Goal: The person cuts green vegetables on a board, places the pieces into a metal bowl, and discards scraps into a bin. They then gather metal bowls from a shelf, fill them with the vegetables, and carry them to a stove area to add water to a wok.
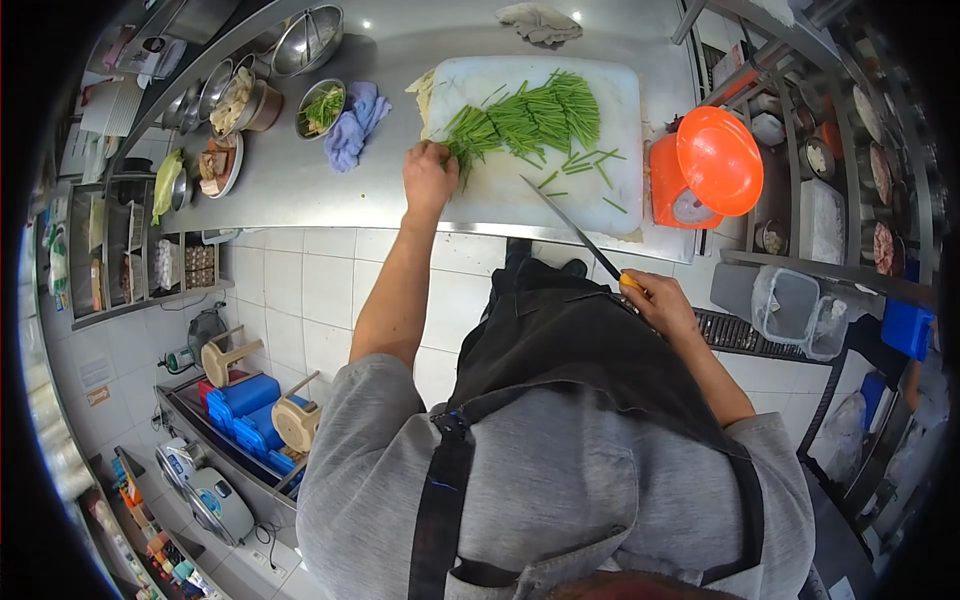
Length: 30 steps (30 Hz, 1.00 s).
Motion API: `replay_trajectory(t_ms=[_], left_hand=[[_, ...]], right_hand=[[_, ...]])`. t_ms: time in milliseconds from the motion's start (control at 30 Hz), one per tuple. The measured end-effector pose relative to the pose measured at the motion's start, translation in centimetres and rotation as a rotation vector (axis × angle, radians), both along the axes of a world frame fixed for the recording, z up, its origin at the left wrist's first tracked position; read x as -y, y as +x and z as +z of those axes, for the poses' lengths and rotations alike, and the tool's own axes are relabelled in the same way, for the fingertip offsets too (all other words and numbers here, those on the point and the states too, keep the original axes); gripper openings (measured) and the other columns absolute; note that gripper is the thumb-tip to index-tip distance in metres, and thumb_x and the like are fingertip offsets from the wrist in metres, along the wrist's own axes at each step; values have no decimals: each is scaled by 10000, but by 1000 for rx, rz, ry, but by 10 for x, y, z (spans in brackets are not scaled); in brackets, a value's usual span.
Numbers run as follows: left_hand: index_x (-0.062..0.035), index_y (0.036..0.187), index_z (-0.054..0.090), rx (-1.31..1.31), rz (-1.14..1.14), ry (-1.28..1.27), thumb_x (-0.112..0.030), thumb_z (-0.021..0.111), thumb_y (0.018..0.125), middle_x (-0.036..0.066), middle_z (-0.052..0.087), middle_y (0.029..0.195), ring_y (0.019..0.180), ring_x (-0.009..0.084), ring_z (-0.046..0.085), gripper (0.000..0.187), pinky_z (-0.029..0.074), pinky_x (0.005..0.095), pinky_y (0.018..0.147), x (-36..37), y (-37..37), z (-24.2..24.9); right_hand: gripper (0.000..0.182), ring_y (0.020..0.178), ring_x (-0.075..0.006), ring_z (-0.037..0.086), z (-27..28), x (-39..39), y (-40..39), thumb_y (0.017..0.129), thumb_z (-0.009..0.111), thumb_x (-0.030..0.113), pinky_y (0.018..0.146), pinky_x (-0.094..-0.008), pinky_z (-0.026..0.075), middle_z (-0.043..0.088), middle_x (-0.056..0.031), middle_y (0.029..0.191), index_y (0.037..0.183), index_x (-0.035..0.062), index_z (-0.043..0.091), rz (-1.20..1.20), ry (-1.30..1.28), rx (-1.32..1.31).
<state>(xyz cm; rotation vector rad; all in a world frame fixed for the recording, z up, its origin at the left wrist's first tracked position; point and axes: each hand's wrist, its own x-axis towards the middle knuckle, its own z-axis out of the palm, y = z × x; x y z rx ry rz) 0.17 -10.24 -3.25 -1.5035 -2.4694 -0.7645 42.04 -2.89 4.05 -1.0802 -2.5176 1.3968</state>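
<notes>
Cut green stalks (pixel 545 115) lie in a heap across the upper part of a white cutting board (pixel 620 110), with a few loose pieces to the right. My left hand (pixel 431 178) is at the board's left edge, its fingers closed around the leafy end of the green stalks. In my right hand (pixel 660 303) is the yellow handle of a knife (pixel 575 230). The blade points up and left, its tip over the lower middle of the board, apart from the heap.
An orange scale (pixel 720 160) stands right of the board. To the left are a purple cloth (pixel 355 125), a bowl of cut greens (pixel 321 108), a metal bowl (pixel 308 40) and a plate of food (pixel 220 165). A grey cloth (pixel 540 22) lies behind the board.
</notes>
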Motion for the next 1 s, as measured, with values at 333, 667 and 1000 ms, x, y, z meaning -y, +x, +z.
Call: replay_trajectory(t_ms=[333,667,1000], left_hand=[[-11,1173,576,11,83,-253,-290,704,717,168,514,1261,1200,366,437,550,433,449,951,-4,16,0],[-8,950,644,153,152,28,-69,605,758,186,628,1003,891,361,614,205,498,412,801,11,-14,-21],[-14,902,680,246,-38,-130,-91,612,775,209,665,809,768,362,652,163,521,416,721,16,-46,-3]], right_hand=[[281,812,-373,626,0,3,1,855,643,203,724,-405,493,659,-197,917,1073,25,635,-30,9,-42],[298,816,-375,627,10,-2,-9,854,643,215,729,-401,495,659,-206,935,1079,19,629,-34,10,5],[337,823,-371,624,13,-11,-38,866,618,258,732,-400,486,656,-204,927,1116,32,617,-18,-9,-13]])
